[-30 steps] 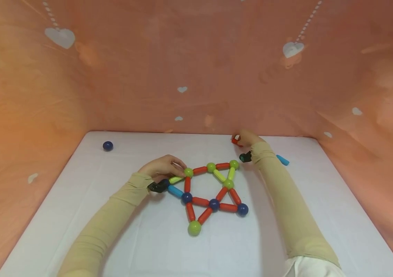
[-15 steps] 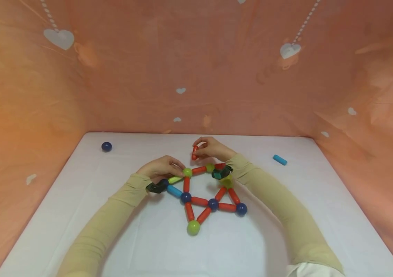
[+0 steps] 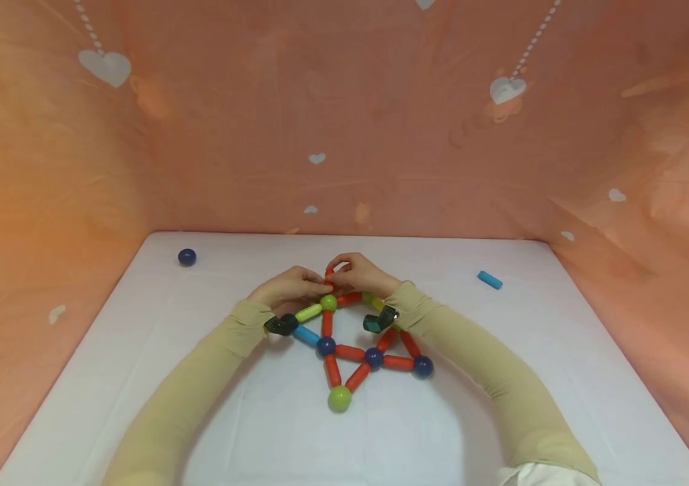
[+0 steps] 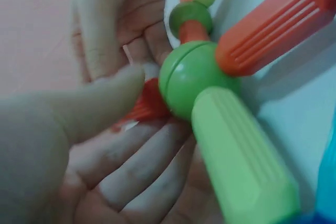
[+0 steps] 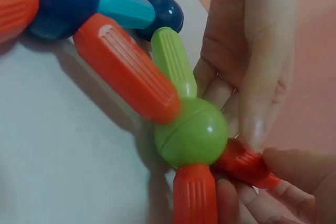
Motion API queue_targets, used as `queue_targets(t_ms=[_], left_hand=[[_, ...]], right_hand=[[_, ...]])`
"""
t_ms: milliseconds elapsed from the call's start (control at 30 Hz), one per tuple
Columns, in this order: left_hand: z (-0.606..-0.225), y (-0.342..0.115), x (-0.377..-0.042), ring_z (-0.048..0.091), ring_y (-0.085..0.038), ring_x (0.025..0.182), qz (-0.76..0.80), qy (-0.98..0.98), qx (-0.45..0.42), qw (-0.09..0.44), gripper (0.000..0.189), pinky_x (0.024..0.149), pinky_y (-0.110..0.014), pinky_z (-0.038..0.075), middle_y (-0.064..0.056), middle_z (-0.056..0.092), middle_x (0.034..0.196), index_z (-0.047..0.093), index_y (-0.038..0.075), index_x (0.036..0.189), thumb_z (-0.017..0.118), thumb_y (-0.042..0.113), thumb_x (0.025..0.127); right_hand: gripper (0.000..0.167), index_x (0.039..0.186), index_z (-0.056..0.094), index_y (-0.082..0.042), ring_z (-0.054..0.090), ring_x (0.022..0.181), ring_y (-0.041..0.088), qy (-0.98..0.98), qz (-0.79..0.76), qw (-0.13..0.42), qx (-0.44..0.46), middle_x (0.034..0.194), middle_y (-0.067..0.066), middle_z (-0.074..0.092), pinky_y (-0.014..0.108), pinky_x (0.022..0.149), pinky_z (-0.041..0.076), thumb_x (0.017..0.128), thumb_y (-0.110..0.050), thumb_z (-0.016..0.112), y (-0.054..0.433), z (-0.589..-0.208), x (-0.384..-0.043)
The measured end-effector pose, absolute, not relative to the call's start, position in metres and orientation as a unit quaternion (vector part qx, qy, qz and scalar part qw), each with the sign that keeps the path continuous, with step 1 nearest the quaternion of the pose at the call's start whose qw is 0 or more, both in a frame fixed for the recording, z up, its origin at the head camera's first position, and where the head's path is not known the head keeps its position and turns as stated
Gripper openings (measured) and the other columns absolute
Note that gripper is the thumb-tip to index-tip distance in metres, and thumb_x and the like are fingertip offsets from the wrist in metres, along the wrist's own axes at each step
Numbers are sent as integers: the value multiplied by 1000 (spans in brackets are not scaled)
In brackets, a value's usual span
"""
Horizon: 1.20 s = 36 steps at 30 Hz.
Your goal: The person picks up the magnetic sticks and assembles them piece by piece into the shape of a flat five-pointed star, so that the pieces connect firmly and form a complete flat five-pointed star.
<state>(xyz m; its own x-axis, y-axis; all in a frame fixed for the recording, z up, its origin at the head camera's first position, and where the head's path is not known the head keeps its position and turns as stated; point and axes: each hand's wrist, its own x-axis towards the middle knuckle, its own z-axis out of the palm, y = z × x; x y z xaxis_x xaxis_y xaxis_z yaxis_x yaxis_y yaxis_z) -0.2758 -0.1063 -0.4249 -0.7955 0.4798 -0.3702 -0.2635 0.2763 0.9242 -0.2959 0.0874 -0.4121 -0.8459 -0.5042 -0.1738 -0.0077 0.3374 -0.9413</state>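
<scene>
A red magnetic rod point(image 3: 329, 275) stands out from the green ball point(image 3: 328, 304) at the far left corner of a flat frame of coloured rods and balls. My right hand point(image 3: 364, 275) pinches this rod near its outer end, thumb on top in the right wrist view. From the other side, my left hand point(image 3: 288, 287) has its thumb on the same red rod point(image 4: 148, 103), with its fingers underneath. In the right wrist view the rod's inner end meets the green ball point(image 5: 191, 134). My right wrist covers part of the frame's right side.
A loose dark blue ball point(image 3: 187, 257) lies at the back left of the white table point(image 3: 247, 432). Toward the back right lies a loose blue rod point(image 3: 490, 280). The frame's near corner is a green ball point(image 3: 340, 398). A pink-orange cloth point(image 3: 344, 121) closes the back.
My right hand has carried the red rod from the back right leftward to the green ball. My left hand has shifted slightly, from the ball to the rod.
</scene>
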Motion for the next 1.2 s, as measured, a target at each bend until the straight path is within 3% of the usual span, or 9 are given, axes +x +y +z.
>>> queue_targets(t_ms=[100, 167, 333, 433, 600, 767, 967, 1200], left_hand=[[-425, -102, -278, 62, -16, 75, 579, 760, 83, 285, 25, 70, -26, 51, -8, 67, 85, 65, -10, 103, 65, 12, 92], [-424, -99, -279, 62, -15, 73, 566, 772, 83, 277, 23, 68, -25, 51, -7, 67, 81, 65, -10, 101, 64, 11, 92], [-420, -97, -276, 63, -16, 72, 576, 762, 61, 290, 23, 68, -26, 52, -9, 67, 82, 64, -11, 101, 65, 10, 91], [-418, -99, -275, 63, -17, 75, 585, 754, 49, 295, 23, 70, -27, 53, -11, 67, 86, 61, -9, 103, 65, 10, 91], [-419, -106, -272, 65, -21, 81, 611, 728, 25, 310, 25, 75, -30, 54, -14, 66, 93, 58, -9, 108, 65, 9, 91], [-425, -111, -258, 66, -25, 89, 660, 679, 7, 322, 34, 81, -36, 54, -19, 63, 102, 52, -10, 117, 66, 6, 90], [-434, -107, -240, 67, -29, 95, 693, 648, -14, 315, 35, 84, -38, 52, -21, 64, 106, 54, -9, 113, 70, 6, 86], [-439, -103, -222, 65, -31, 100, 719, 620, -19, 315, 32, 86, -38, 52, -24, 64, 109, 59, -8, 112, 69, 10, 88]], right_hand=[[29, 120, 55, 7, 68, 80, 25, 788, -544, 232, -173, 95, 17, 66, 34, 75, 55, 94, -6, 57, 90, -408, -294], [31, 122, 54, 6, 67, 83, 28, 813, -510, 208, -187, 98, 17, 64, 35, 75, 55, 94, -8, 57, 95, -401, -289], [21, 97, 62, -2, 59, 69, 22, 929, -289, 95, -211, 84, 7, 62, 28, 57, 48, 88, -20, 69, 119, -383, -266], [19, 83, 60, -6, 52, 63, 18, 956, -184, 98, -204, 73, 4, 57, 27, 52, 41, 84, -20, 73, 132, -382, -252], [14, 77, 60, -6, 50, 62, 16, 959, -144, 115, -216, 69, 2, 53, 25, 50, 39, 79, -7, 73, 138, -389, -246], [11, 80, 66, -5, 48, 66, 16, 952, -142, 108, -250, 71, 0, 54, 27, 56, 39, 76, -4, 76, 140, -392, -259], [19, 97, 70, -3, 56, 85, 18, 929, -154, 99, -323, 88, 2, 64, 30, 76, 48, 79, -2, 77, 145, -397, -279], [21, 99, 69, -2, 60, 88, 19, 895, -278, 70, -341, 93, 5, 67, 33, 79, 51, 79, 3, 74, 158, -409, -294]])
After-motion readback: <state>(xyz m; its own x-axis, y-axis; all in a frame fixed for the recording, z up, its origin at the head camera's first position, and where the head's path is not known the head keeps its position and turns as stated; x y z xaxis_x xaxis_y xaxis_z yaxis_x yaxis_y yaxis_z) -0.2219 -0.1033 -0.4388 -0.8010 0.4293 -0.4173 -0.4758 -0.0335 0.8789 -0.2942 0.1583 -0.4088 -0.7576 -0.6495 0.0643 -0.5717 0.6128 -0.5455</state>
